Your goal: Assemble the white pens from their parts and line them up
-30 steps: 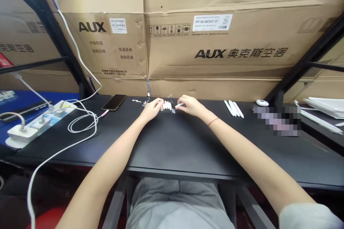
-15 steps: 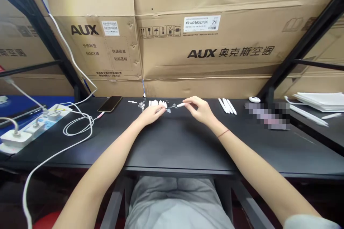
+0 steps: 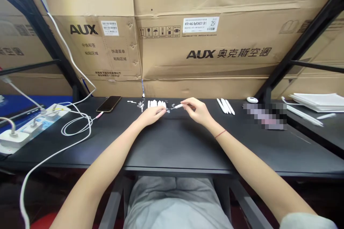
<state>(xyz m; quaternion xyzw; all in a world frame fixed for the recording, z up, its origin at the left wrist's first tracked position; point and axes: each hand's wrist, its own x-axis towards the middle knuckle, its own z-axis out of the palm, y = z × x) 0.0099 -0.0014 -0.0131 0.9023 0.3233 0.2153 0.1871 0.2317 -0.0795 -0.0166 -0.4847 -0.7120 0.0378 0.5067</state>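
Observation:
My right hand (image 3: 196, 111) pinches a small white stick-shaped piece (image 3: 177, 106) at its fingertips, with a thin dark part (image 3: 170, 108) running left from it. My left hand (image 3: 151, 115) lies on the black tabletop (image 3: 174, 143), its fingertips reaching the end of that dark part. Whether those fingers grip it is hard to tell. Just behind the left hand stands a row of small white pieces (image 3: 157, 103). Small metal-and-white parts (image 3: 140, 106) lie further left.
Several white sticks (image 3: 225, 106) lie to the right, near a round white object (image 3: 252, 100). A phone (image 3: 109, 103), a power strip (image 3: 40, 125) and white cables (image 3: 76, 126) sit left. Cardboard AUX boxes (image 3: 201, 46) stand behind the table; papers (image 3: 317, 102) lie right.
My left hand has slid off the row of white pieces, which now shows. My right hand has brought the white piece and dark part toward the left fingertips. The view has drifted slightly.

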